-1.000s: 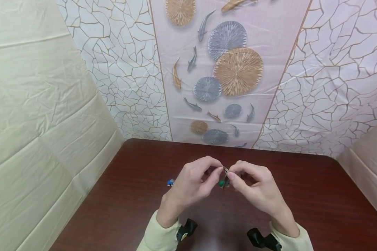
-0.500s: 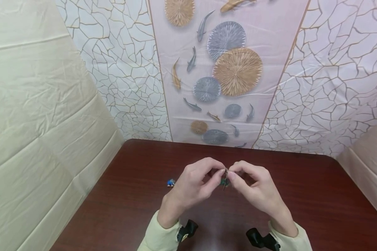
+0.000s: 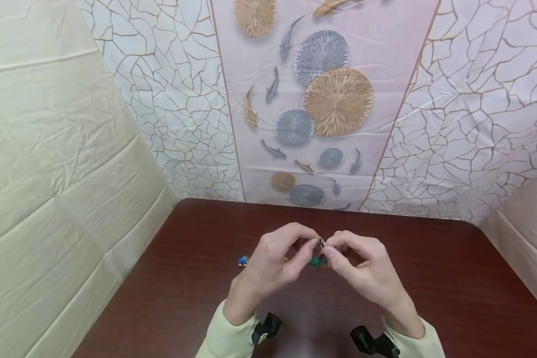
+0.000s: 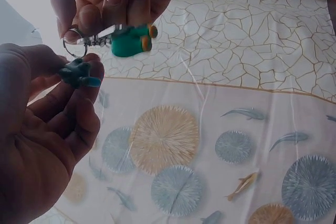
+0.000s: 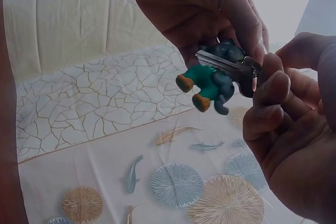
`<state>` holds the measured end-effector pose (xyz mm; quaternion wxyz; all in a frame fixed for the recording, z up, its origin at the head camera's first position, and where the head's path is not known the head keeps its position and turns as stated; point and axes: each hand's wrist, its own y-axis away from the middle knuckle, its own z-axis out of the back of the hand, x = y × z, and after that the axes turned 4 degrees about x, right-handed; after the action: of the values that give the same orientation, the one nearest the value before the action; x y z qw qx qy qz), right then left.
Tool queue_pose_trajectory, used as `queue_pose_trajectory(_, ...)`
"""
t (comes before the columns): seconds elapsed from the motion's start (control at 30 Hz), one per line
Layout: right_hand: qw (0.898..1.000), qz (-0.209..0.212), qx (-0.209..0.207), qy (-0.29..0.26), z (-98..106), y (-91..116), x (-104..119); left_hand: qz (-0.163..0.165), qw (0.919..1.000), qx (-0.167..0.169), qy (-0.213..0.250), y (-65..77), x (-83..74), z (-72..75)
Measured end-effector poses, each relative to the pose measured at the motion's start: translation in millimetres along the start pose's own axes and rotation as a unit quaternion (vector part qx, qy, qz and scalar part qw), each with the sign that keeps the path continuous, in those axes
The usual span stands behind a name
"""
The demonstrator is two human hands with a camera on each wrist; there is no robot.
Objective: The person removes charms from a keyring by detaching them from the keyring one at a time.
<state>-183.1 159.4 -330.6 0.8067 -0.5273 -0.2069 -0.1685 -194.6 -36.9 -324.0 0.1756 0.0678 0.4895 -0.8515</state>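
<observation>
A split key ring [image 3: 320, 242] is stretched between both hands above the table. My left hand [image 3: 277, 258] pinches one side of it between thumb and fingertips, and my right hand [image 3: 364, 263] pinches the other. Dangling below are a metal key [image 5: 218, 62] and a small green figure with orange feet [image 4: 131, 44]. A dark teal piece [image 4: 77, 72] shows by the left fingers in the left wrist view; whether it belongs to the same figure I cannot tell. Fingertips partly hide the ring.
A small blue trinket [image 3: 243, 260] lies on the dark red-brown table [image 3: 183, 288], left of the left hand. A patterned cloth backdrop [image 3: 197, 99] rises behind the table, with a pale curtain [image 3: 62, 199] along the left side.
The hands stay nearly in place. The ring and its green figure turn between the fingertips: edge-on half a second ago, the figure shows clearly again now.
</observation>
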Motion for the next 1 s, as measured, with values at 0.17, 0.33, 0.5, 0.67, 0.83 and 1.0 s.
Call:
queue_pose_trajectory(0.17,1.0,-0.01,-0.004,-0.014,2.7,0.0,1.2,0.032,0.9995,0.0,0.0,3.7,4.4,4.9)
queue_pose_trajectory(0.33,1.0,-0.013,-0.006,-0.005,6.3,-0.1,0.9,0.061,0.9979,0.013,-0.019,9.5,11.9,11.1)
queue_pose_trajectory(0.5,1.0,-0.016,-0.008,-0.003,8.5,-0.8,0.2,0.104,0.9934,0.033,-0.035,15.7,20.4,17.6)
queue_pose_trajectory(0.67,0.999,-0.042,-0.002,0.017,9.9,0.3,1.9,0.168,0.9827,0.067,-0.041,23.0,30.7,21.5)
queue_pose_trajectory(0.83,0.998,-0.06,0.005,0.023,10.8,1.5,1.7,0.234,0.9662,0.098,-0.047,30.4,40.8,21.5)
queue_pose_trajectory(1.0,0.998,-0.065,0.006,0.026,11.2,2.4,1.1,0.287,0.9476,0.128,-0.058,37.2,49.0,19.3)
